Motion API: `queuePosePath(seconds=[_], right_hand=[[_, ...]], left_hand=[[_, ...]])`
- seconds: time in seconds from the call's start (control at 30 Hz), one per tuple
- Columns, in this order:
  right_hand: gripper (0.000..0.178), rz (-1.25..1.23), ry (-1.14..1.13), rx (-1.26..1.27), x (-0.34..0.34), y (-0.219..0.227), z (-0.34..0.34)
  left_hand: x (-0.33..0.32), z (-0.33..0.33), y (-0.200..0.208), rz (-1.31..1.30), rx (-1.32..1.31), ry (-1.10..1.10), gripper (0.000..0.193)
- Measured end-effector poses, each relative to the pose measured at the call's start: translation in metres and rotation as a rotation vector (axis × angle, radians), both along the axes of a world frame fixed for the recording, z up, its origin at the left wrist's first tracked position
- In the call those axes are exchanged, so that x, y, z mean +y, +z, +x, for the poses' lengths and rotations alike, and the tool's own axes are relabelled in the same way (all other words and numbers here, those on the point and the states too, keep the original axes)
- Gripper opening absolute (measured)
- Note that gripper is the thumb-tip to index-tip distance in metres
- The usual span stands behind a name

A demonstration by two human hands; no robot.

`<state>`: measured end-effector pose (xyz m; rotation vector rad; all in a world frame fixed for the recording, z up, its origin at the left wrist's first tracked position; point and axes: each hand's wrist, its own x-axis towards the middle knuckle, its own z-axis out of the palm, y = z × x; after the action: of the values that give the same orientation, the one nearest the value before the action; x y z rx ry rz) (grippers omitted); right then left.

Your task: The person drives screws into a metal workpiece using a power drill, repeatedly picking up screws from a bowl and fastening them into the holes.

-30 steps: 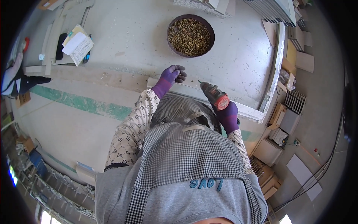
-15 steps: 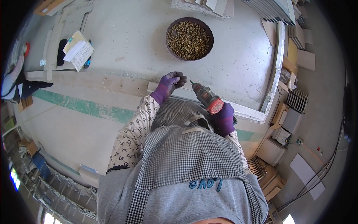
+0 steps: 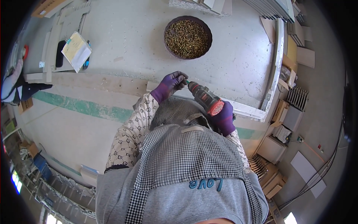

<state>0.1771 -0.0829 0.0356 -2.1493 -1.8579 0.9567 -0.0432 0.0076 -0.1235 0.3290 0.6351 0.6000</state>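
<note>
My right hand (image 3: 225, 119), in a purple glove, grips a red and dark grey cordless drill (image 3: 205, 98) that points up and left. The green tip of its bit reaches the fingertips of my left hand (image 3: 171, 86). That hand wears a purple glove with dark fingers, pinched closed; whatever small thing lies between them is hidden. Both hands are above the near edge of the worktable, over my lap. Beyond them stands a dark round bowl (image 3: 210, 33), filled with small brass-coloured pieces (image 3: 187, 37).
A notepad (image 3: 77, 51) lies on the left of the worktable (image 3: 123, 41), beside a black object (image 3: 60, 53). Flat panels (image 3: 216, 4) are stacked at the far side. A metal rail (image 3: 275, 71) edges the right. Another person's arm (image 3: 33, 89) shows at far left.
The drill has moved slightly left, so its bit now meets my left fingertips, where a gap was before. The notepad's loose white sheet has settled flat.
</note>
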Motion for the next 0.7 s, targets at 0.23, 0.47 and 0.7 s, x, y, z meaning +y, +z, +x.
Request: queuePosePath(seconds=[0.23,0.47,0.7], right_hand=[[0.040,-0.034,-0.037,-0.009,-0.007,-0.012,0.007],[0.038,-0.089,0.021,-0.094,-0.010,-0.022,0.015],[0.033,-0.065,-0.005,-0.116,-0.013,-0.030,0.022]], left_hand=[[0.002,0.003,0.001,-0.005,-0.030,-0.044,0.023],[0.002,0.003,0.003,0.031,-0.023,-0.054,0.024],[0.003,0.002,0.005,0.027,-0.012,-0.059,0.025]])
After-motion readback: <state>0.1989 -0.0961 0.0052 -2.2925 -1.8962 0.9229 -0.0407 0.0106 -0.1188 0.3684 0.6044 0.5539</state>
